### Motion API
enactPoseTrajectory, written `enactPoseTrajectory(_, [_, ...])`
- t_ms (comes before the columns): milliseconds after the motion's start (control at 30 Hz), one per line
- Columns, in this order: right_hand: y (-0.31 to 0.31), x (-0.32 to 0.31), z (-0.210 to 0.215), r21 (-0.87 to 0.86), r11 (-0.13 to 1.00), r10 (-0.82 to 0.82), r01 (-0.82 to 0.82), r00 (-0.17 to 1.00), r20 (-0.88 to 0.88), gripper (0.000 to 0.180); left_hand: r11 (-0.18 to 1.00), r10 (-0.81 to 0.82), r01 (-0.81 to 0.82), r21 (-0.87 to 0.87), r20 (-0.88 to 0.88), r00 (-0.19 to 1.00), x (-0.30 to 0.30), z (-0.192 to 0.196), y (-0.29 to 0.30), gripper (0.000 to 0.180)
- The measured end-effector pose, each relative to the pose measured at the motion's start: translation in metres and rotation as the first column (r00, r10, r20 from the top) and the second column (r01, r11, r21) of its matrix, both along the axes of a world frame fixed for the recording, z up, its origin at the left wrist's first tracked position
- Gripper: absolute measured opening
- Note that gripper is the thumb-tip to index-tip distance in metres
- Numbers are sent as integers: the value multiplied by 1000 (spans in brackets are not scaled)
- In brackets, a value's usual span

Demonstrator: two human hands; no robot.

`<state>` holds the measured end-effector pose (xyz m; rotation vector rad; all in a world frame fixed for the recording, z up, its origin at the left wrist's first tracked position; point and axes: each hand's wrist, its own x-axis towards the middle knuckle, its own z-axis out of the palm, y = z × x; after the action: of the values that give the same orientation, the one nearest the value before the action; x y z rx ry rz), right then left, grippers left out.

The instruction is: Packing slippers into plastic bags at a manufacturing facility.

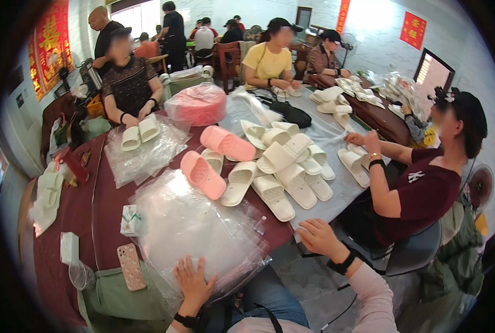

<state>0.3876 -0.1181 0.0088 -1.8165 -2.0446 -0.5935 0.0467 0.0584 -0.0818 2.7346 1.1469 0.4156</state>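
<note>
My left hand (194,280) lies with spread fingers on the near edge of a stack of clear plastic bags (186,222). At the table's near right corner is my right hand (318,237), its fingers loosely bent and apart, with no slipper in it. Beyond it, a heap of white slippers (283,155) lies on a pale plastic sheet. Two pink slippers (203,175) rest against the heap's left side, one partly over a white slipper. A roundish pink bundle (196,105) wrapped in clear plastic stands behind them.
On the left lie a phone in a patterned case (131,267), a small white-green box (129,220) and a white box (69,248). A person in maroon (425,188) handles white slippers on the right. Across the table, others work, one near a white pair (140,133).
</note>
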Motion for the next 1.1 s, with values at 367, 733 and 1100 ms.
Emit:
enactPoseTrajectory(367, [157,33,-43,-10,891,-420,454,815,-398,62,1000,13,-13,17,42,999,-1,-6,-3,60])
enactPoseTrajectory(733, [208,102,-21,-256,669,-719,698,519,-462,63,997,2,-4,75,15,1000,-2,-18,2,63])
enactPoseTrajectory(1100, [224,114,-45,-184,796,-2,576,-301,-953,14,998,-4,4,67,-4,1000,-5,-18,1,65])
